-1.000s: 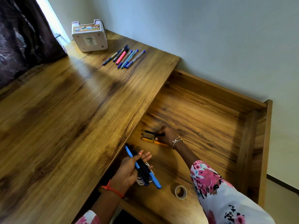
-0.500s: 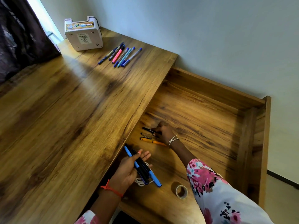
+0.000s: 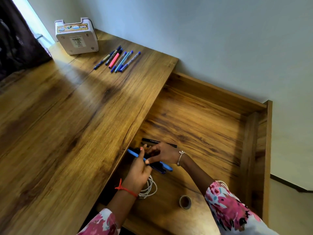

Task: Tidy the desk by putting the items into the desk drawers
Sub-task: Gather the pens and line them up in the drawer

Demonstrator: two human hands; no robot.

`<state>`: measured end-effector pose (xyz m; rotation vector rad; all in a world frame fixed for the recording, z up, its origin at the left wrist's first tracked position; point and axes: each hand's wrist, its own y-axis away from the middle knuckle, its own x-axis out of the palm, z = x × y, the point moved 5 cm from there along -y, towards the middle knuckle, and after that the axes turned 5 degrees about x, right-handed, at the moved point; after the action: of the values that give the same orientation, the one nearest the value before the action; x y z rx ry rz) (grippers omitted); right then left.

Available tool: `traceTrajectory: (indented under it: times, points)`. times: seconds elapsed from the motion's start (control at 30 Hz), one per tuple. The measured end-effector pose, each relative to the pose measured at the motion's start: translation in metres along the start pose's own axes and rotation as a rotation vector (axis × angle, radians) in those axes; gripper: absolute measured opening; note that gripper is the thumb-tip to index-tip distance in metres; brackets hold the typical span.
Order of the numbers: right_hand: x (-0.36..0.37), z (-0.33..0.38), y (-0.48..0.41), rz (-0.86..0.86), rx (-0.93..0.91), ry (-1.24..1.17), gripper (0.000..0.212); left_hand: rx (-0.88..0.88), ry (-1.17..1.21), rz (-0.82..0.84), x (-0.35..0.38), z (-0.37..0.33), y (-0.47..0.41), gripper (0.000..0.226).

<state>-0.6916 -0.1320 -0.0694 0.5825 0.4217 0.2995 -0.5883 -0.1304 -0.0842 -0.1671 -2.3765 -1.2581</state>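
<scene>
Nearest, a tape roll (image 3: pixel 185 202) and coiled white cable (image 3: pixel 149 188) lie in the open drawer (image 3: pixel 250 150). Just beyond, the left hand (image 3: pixel 138 172) grips a bundle of pens (image 3: pixel 159 166), and the right hand (image 3: pixel 162 154), a moment ago laying pens down deeper in the drawer, has come back to pinch the bundle (likely drawing out the next one). A black pen (image 3: pixel 152 141) now rests behind it. Farthest, more pens (image 3: pixel 116 61) and a white box (image 3: pixel 77 37) wait on the desk (image 3: pixel 59 124).

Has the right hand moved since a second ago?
Yes. The right hand has pulled back from the black pen lying in the drawer, toward the bundle of pens in the left hand.
</scene>
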Motion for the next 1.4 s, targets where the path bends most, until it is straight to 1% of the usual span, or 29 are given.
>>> traceTrajectory:
  times: [0.1,0.17,0.27,0.33,0.4,0.47,0.53,0.6,0.7,0.9,0.97,1.03,1.13,1.23,1.4]
  points:
    - [-0.001,-0.003,0.002,0.048,0.021,-0.076,0.032,-0.018,0.003,0.021,0.014,0.0,0.002,0.03]
    - [-0.007,-0.007,0.004,0.057,0.056,-0.068,0.032,-0.056,-0.005,0.039,0.023,0.001,0.006,0.027]
    - [-0.02,-0.015,0.007,0.053,0.081,-0.056,0.026,-0.079,-0.062,0.085,0.03,0.003,0.008,0.023]
    - [-0.035,-0.019,0.006,-0.033,0.1,-0.02,0.024,-0.07,-0.144,0.086,0.028,0.004,0.008,0.018]
    - [-0.052,-0.022,0.0,-0.174,0.116,0.089,0.023,-0.074,-0.171,0.042,0.02,0.008,0.005,0.01]
    - [-0.066,-0.025,-0.009,-0.288,0.161,0.201,0.026,-0.084,-0.186,-0.001,0.013,0.012,0.001,0.014]
    - [-0.075,-0.025,-0.018,-0.359,0.179,0.292,0.027,-0.09,-0.203,-0.049,0.008,0.015,-0.003,0.02]
    - [-0.077,-0.027,-0.028,-0.377,0.194,0.386,0.027,-0.089,-0.19,-0.085,0.004,0.016,-0.006,0.022]
    - [-0.073,-0.033,-0.038,-0.337,0.235,0.484,0.028,-0.071,-0.164,-0.098,0.005,0.012,-0.012,0.023]
    - [-0.068,-0.041,-0.04,-0.26,0.261,0.455,0.032,-0.066,-0.127,-0.082,0.007,0.004,-0.023,0.025]
    - [-0.071,-0.04,-0.04,-0.294,0.238,0.411,0.03,-0.076,-0.133,-0.093,0.004,0.007,-0.026,0.025]
    - [-0.078,-0.038,-0.04,-0.374,0.222,0.352,0.028,-0.088,-0.122,-0.104,0.001,0.01,-0.029,0.025]
    - [-0.084,-0.035,-0.043,-0.436,0.199,0.335,0.027,-0.091,-0.102,-0.102,-0.001,0.013,-0.03,0.021]
    - [-0.083,-0.03,-0.049,-0.441,0.188,0.341,0.027,-0.082,-0.082,-0.103,-0.002,0.01,-0.028,0.04]
    - [-0.083,-0.029,-0.054,-0.45,0.224,0.311,0.028,-0.067,-0.079,-0.079,-0.003,0.004,-0.026,0.042]
